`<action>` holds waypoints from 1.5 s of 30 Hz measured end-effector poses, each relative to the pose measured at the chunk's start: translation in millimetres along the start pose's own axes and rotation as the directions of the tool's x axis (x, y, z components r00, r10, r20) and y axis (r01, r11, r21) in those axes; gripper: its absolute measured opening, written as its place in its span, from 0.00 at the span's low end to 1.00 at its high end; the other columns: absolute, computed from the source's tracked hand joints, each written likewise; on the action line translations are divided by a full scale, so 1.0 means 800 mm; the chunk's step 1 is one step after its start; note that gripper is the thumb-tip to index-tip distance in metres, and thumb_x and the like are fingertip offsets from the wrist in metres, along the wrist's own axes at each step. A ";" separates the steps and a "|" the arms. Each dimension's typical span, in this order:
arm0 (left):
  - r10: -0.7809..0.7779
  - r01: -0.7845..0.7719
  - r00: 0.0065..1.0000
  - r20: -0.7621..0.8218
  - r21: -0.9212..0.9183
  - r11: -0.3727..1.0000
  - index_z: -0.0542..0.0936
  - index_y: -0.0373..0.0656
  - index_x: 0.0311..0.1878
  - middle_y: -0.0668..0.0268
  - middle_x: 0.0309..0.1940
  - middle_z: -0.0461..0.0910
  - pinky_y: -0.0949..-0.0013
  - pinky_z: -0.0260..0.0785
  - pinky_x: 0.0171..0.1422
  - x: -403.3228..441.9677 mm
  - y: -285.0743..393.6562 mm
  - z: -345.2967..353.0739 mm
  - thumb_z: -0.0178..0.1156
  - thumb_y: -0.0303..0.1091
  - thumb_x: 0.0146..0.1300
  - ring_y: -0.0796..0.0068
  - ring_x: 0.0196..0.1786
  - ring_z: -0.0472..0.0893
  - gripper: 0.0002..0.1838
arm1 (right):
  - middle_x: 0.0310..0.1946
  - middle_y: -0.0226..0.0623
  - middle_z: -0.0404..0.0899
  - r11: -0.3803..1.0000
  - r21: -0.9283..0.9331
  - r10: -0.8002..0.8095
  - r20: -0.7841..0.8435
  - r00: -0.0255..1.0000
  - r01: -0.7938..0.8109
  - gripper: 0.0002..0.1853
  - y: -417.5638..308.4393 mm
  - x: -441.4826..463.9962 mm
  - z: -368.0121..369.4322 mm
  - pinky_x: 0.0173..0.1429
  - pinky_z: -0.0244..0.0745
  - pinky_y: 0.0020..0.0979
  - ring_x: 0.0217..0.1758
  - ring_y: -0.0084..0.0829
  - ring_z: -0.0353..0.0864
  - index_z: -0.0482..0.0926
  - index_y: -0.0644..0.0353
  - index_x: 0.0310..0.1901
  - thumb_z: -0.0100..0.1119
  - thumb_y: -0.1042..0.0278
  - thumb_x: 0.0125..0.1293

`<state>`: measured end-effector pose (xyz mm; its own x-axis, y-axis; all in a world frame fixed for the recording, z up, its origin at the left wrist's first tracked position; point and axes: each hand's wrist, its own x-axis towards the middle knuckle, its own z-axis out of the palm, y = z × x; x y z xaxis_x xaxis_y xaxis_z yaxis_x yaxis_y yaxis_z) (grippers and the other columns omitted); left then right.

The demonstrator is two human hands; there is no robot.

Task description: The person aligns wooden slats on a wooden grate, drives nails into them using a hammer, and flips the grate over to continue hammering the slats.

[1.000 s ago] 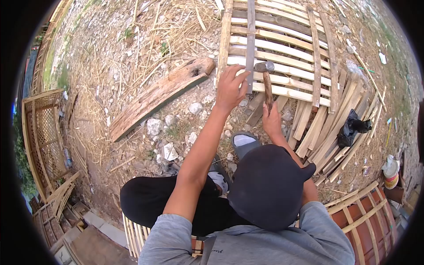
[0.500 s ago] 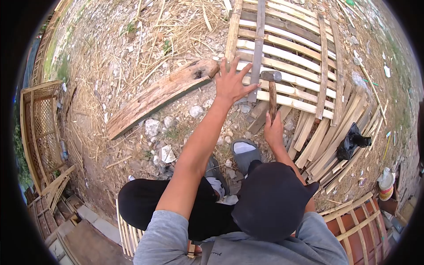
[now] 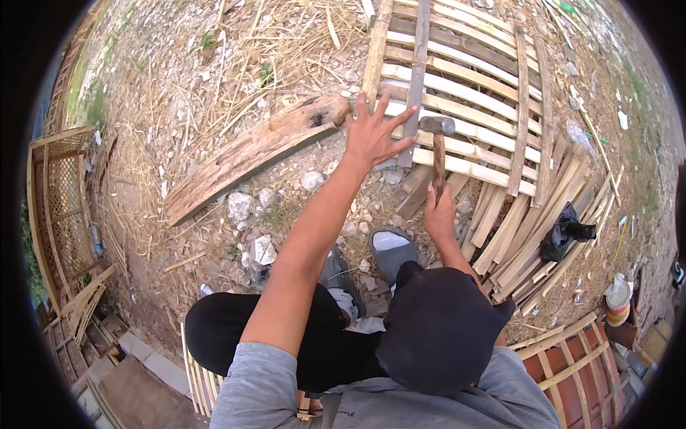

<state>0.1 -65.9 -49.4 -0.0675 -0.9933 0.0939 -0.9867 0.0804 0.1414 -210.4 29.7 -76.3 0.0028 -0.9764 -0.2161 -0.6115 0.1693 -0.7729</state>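
My left hand [image 3: 371,136] lies with its fingers spread over the near left corner of a slatted wooden panel [image 3: 471,89]. Its fingertips reach onto the end of the left side rail and a grey crosspiece [image 3: 418,64]. My right hand [image 3: 440,209] grips the wooden handle of a hammer [image 3: 438,146], low down near its end. The hammer's metal head is just right of the grey crosspiece, over the pale slats. Whether the head touches the wood I cannot tell. Any nail under my left fingers is too small to make out.
A weathered timber beam [image 3: 250,157] lies left of the panel. Loose wooden strips [image 3: 532,229] are piled at the right, with a black plastic bag [image 3: 566,232] on them. Stones and straw cover the ground. A lattice frame [image 3: 66,214] stands far left.
The view has shifted slightly, moving everything a little to the left. Both hands and the hammer keep nearly the same places against the panel.
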 end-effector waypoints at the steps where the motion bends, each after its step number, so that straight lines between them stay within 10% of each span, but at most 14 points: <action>1: 0.028 -0.027 0.999 -0.022 0.047 0.999 0.65 0.88 0.70 0.65 0.75 0.59 0.22 0.59 0.64 -0.001 0.000 0.002 0.54 0.76 0.56 0.32 0.74 0.52 0.36 | 0.32 0.65 0.79 1.000 -0.006 0.002 0.004 1.000 -0.002 0.15 0.001 -0.001 0.000 0.40 0.69 0.57 0.42 0.69 0.77 0.66 0.66 0.48 0.52 0.61 0.75; 31: 0.079 -0.077 0.996 -0.042 0.055 0.996 0.71 0.85 0.67 0.74 0.75 0.61 0.35 0.76 0.54 0.011 -0.013 0.020 0.57 0.73 0.57 0.30 0.74 0.52 0.33 | 0.32 0.67 0.78 0.999 -0.017 0.028 0.025 0.999 -0.028 0.15 -0.001 -0.001 -0.003 0.42 0.68 0.58 0.43 0.70 0.77 0.67 0.66 0.47 0.51 0.59 0.75; 37: -0.259 0.274 0.960 0.102 -0.193 0.942 0.55 0.74 0.78 0.60 0.81 0.40 0.31 0.68 0.60 0.029 -0.015 -0.004 0.68 0.77 0.41 0.37 0.77 0.53 0.60 | 0.32 0.67 0.78 1.000 -0.021 0.015 0.004 1.000 -0.015 0.16 0.006 -0.001 0.000 0.42 0.69 0.59 0.42 0.70 0.77 0.67 0.66 0.48 0.52 0.58 0.75; 40: -0.316 0.456 0.841 0.440 -0.261 0.851 0.42 0.64 0.81 0.58 0.82 0.29 0.35 0.69 0.63 0.047 -0.019 -0.022 0.75 0.74 0.32 0.41 0.74 0.63 0.75 | 0.34 0.67 0.79 0.998 -0.053 0.042 0.019 0.999 -0.040 0.16 0.002 -0.001 -0.002 0.42 0.69 0.59 0.42 0.70 0.77 0.68 0.65 0.49 0.52 0.58 0.75; 45: -0.357 0.543 0.752 0.554 -0.214 0.812 0.36 0.64 0.81 0.61 0.81 0.21 0.42 0.70 0.64 0.062 -0.015 -0.032 0.78 0.70 0.32 0.45 0.74 0.65 0.78 | 0.30 0.60 0.80 0.999 -0.038 -0.029 -0.024 0.999 0.028 0.15 0.000 -0.005 -0.009 0.39 0.71 0.54 0.36 0.64 0.80 0.70 0.64 0.47 0.52 0.57 0.75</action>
<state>12.4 -114.4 -21.5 0.2196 -0.8220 -0.5255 -0.8062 -0.4562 0.3767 -215.9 32.2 -71.0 0.0018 -0.9838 -0.1795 -0.6406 0.1367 -0.7556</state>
